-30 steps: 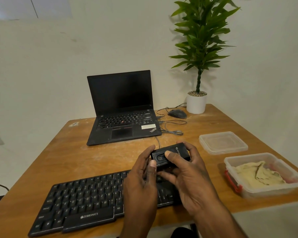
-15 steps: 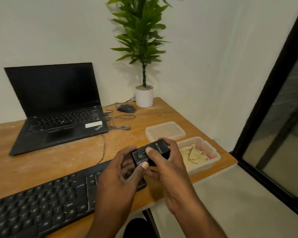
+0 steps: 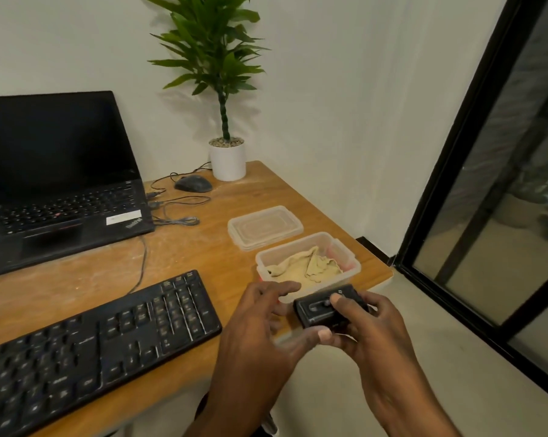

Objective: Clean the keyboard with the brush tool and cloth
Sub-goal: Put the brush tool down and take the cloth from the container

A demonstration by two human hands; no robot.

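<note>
A worn wooden desk (image 3: 203, 253) fills the frame's left, bearing a black matte keyboard (image 3: 86, 345) at lower left. Right of it, a clear plastic tub (image 3: 350, 263) holds a crumpled beige cloth (image 3: 307, 268). At lower centre, the right hand (image 3: 376, 335) clasps a small black rectangular brush tool (image 3: 327, 307); the left hand (image 3: 260, 329), fingers spread, touches it with the thumb.

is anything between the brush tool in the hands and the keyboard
Nothing visible. The black brush tool is held in the right hand, thumb on top; the left hand steadies it. The keyboard lies to its left, keys uncovered.
</note>
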